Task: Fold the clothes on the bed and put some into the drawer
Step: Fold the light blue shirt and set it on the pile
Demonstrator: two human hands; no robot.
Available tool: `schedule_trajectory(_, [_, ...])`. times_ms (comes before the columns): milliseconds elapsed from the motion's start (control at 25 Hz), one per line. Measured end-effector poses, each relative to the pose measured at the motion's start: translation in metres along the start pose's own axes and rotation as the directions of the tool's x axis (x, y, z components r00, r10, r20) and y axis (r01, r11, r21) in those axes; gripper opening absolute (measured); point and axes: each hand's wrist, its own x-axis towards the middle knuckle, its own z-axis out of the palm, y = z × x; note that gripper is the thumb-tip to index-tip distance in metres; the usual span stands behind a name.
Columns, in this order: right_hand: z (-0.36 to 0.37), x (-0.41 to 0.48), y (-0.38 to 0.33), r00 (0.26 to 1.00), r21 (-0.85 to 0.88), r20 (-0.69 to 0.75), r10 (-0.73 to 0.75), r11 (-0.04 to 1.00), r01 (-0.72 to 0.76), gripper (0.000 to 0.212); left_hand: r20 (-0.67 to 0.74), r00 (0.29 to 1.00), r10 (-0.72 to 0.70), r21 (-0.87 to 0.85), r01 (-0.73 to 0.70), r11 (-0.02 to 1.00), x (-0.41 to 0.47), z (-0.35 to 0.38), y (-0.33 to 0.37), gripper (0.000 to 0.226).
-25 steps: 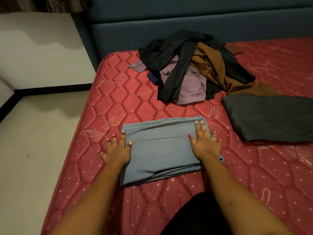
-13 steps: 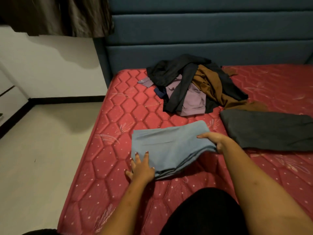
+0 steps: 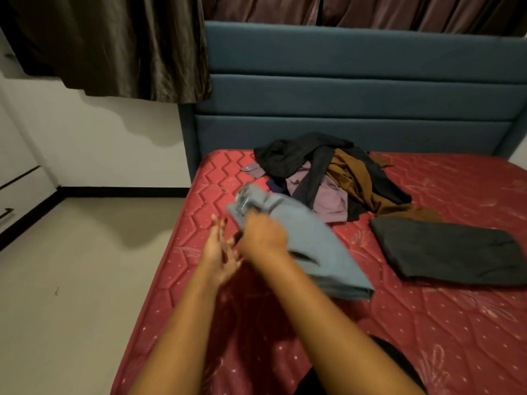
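Observation:
A folded grey-blue garment (image 3: 308, 240) is lifted at its left end above the red mattress (image 3: 427, 323), its far end still low near the bed. My right hand (image 3: 263, 238) grips it at the left end. My left hand (image 3: 219, 249) is just left of it, palm turned inward with fingers straight, holding nothing. A pile of unfolded clothes (image 3: 330, 178), black, mauve and brown, lies near the headboard. A folded dark grey garment (image 3: 447, 249) rests flat on the right. The image is motion-blurred.
A blue padded headboard (image 3: 356, 89) backs the bed, with dark curtains (image 3: 114, 44) above. White drawer fronts (image 3: 17, 192) with a dark handle stand at the far left wall. Pale floor (image 3: 79, 275) runs along the bed's left side.
The grey-blue garment lay flat under both palms, then my right hand took hold and raised it leftward. My left hand came off it. The view tilted up.

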Motion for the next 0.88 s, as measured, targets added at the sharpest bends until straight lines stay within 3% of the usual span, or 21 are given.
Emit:
schedule_trajectory(40, [0.031,-0.01,-0.012,0.992,0.047,0.109,-0.06,0.997,0.055,0.039,-0.026,0.998,-0.052,0.02,0.053,0.998,0.001,-0.025,-0.002,0.088])
schedule_trajectory(80, [0.061,-0.018,-0.021,0.955,0.107,0.252,-0.156,0.985,0.133,0.039,-0.085,0.991,-0.107,0.041,0.111,0.993,0.004,-0.058,-0.009,0.082])
schedule_trajectory(160, [0.102,-0.03,-0.03,0.79,0.159,0.523,-0.319,0.947,0.277,0.035,-0.345,0.92,-0.188,0.114,0.24,0.964,0.007,-0.132,-0.039,0.058])
schedule_trajectory(200, [0.117,-0.03,-0.028,0.732,0.14,0.594,-0.333,0.939,0.314,0.032,-0.489,0.858,-0.158,0.155,0.264,0.952,0.01,-0.169,-0.056,0.049])
schedule_trajectory(240, [0.129,-0.026,-0.023,0.728,0.119,0.606,-0.32,0.942,0.315,0.029,-0.592,0.799,-0.101,0.191,0.261,0.946,0.001,-0.188,-0.063,0.045])
schedule_trajectory(280, [0.138,-0.02,-0.015,0.765,0.115,0.573,-0.295,0.953,0.281,0.027,-0.651,0.759,-0.008,0.218,0.196,0.956,0.0,-0.202,-0.072,0.046])
schedule_trajectory(320, [0.144,-0.013,-0.004,0.822,0.119,0.507,-0.26,0.965,0.232,0.029,-0.665,0.732,0.15,0.362,0.141,0.921,-0.004,-0.205,-0.077,0.048])
schedule_trajectory(400, [0.156,0.0,0.022,0.92,0.093,0.34,-0.193,0.981,0.171,0.041,-0.545,0.709,0.448,0.718,0.12,0.685,-0.002,-0.181,-0.074,0.043])
schedule_trajectory(480, [0.164,0.003,0.048,0.938,0.025,0.285,-0.198,0.98,0.199,0.05,-0.287,0.747,0.6,0.929,0.063,0.365,0.006,-0.137,-0.073,0.038])
schedule_trajectory(560, [0.174,0.002,0.07,0.917,-0.052,0.327,-0.23,0.964,0.26,0.055,0.021,0.873,0.488,1.0,-0.023,0.0,0.018,-0.101,-0.083,0.038])
schedule_trajectory(600, [0.181,0.002,0.083,0.913,-0.105,0.333,-0.237,0.952,0.286,0.058,0.104,0.922,0.372,0.987,-0.05,-0.153,0.024,-0.1,-0.095,0.043])
schedule_trajectory(640, [0.183,0.003,0.096,0.919,-0.155,0.314,-0.237,0.943,0.296,0.066,0.101,0.96,0.261,0.966,-0.032,-0.257,0.033,-0.109,-0.107,0.049])
schedule_trajectory(760, [0.179,0.018,0.143,0.964,-0.26,0.232,-0.132,0.946,0.192,0.082,0.025,0.98,0.199,0.936,0.047,-0.348,0.044,-0.145,-0.125,0.076])
schedule_trajectory(880, [0.167,0.033,0.195,0.973,-0.234,0.192,0.131,0.969,-0.084,0.065,-0.032,0.988,0.15,0.928,0.085,-0.364,0.054,-0.149,-0.122,0.089])
